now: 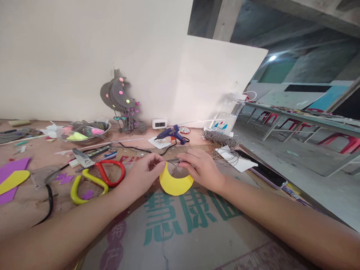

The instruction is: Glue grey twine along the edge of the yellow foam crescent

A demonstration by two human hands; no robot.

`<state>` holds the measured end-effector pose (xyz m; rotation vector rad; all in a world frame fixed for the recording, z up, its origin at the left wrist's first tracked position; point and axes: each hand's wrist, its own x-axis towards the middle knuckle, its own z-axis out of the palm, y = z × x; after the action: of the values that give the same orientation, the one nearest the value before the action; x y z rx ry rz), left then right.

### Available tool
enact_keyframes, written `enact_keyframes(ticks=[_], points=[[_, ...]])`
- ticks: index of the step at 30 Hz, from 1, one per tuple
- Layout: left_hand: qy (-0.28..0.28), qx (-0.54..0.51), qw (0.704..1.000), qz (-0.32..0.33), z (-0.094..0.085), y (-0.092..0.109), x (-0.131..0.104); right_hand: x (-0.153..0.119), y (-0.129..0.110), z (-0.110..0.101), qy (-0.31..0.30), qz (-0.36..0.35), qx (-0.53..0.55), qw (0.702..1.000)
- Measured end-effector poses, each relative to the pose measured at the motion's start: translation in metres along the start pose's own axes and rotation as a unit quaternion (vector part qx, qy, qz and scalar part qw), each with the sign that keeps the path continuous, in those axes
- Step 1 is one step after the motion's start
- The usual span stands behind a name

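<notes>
A yellow crescent-shaped piece (pixel 176 186), curved like a moon, is held upright by its two tips over the printed cardboard. My left hand (pixel 146 170) pinches its left tip between thumb and fingers. At the right tip, my right hand (pixel 201 168) is closed, with thumb and forefinger together. Between my fingertips, thin grey string shows behind the crescent's opening; how it joins the piece is hard to make out. Just beyond my hands lies a blue glue gun (pixel 171 133) on a white paper scrap (pixel 159 143).
Scissors with red and yellow handles (pixel 111 173) lie left of my left arm. Purple and yellow sheets (pixel 14 180) are at far left. Grey crescents with pompoms (pixel 120 92) lean on the wall. Right are a grey yarn bundle (pixel 221 138), a phone (pixel 264 170) and a plastic container (pixel 229 112).
</notes>
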<state>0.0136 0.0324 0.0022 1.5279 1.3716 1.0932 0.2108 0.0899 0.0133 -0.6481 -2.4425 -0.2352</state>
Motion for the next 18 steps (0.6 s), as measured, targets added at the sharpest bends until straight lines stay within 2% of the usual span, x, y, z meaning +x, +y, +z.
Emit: enact_keyframes(ticks=[18], points=[[0.002,0.021,1.0,0.005,0.0002,-0.0001,0.0007,-0.0007,0.0015,0.0024,0.004,-0.006,0.016,1.0]])
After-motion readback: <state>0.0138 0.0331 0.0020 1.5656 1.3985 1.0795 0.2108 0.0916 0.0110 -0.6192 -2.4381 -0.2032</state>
